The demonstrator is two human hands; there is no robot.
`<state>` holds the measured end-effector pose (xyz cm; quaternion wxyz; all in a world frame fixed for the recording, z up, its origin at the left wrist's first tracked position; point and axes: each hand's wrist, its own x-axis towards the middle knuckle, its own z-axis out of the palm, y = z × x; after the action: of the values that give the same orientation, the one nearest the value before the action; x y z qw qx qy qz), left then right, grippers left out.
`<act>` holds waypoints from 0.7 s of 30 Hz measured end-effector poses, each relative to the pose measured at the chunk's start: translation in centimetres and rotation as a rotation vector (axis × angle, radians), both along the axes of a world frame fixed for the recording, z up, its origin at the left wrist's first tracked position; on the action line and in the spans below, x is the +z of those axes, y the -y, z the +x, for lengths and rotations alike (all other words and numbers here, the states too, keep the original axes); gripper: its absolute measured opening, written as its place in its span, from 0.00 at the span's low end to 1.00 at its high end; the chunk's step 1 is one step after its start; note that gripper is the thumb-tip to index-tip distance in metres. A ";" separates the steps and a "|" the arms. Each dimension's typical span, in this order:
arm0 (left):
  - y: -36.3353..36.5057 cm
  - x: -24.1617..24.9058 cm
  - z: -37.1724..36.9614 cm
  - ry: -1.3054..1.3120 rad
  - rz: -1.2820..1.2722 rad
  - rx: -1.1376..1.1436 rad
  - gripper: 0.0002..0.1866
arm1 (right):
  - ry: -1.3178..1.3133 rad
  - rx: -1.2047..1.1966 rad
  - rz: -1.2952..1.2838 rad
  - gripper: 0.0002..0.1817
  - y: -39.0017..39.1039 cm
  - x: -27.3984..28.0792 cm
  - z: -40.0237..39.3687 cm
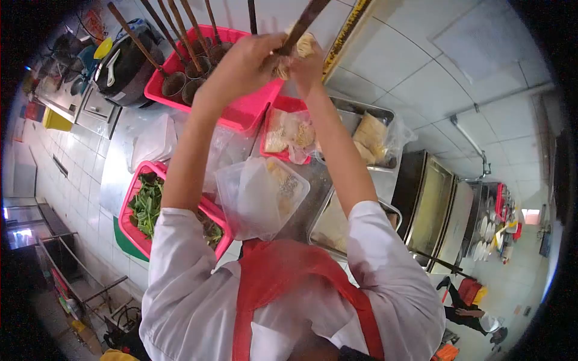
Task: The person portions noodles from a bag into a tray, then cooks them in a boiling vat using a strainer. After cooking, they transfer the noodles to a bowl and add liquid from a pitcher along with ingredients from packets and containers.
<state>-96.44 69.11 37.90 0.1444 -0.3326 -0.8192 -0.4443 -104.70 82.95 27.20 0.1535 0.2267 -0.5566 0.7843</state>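
Here the left hand (244, 60) and the right hand (307, 63) meet, raised above the desk (120, 162), both closed around a pale clump of noodles (304, 45) and a dark stick (304, 24), just over the pink tray (247, 111) of ladles (174, 81).

I see a white tiled wall (457, 72) with a pipe (466, 135) running along it. A steel counter (129, 150) stands above the pale tiled floor (72, 180), brightly lit.
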 end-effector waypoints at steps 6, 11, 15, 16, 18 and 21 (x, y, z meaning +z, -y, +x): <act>-4.1 4.8 3.5 0.046 -0.017 -0.194 0.08 | 0.095 0.162 0.580 0.12 -6.3 4.8 1.8; -12.6 4.6 6.8 0.109 0.057 -0.525 0.06 | 0.659 0.424 0.724 0.13 -19.2 2.8 5.0; -20.4 4.4 9.6 0.422 0.130 -0.719 0.05 | 0.235 0.234 1.328 0.04 -27.9 10.4 16.5; -22.4 4.4 10.7 0.391 0.138 -0.734 0.05 | 0.395 -0.025 1.321 0.08 -28.6 13.9 21.1; -26.5 4.9 13.1 0.362 0.119 -0.793 0.06 | 0.567 -0.440 1.376 0.13 -31.6 16.5 26.2; -33.1 4.9 17.9 0.346 0.062 -0.939 0.05 | 0.296 -0.604 1.277 0.12 -40.6 11.5 29.7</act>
<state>-78.54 102.19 42.76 -0.1991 -0.5826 -0.5795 -0.5340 -75.02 123.54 38.75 0.1243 0.0000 -0.9598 0.2518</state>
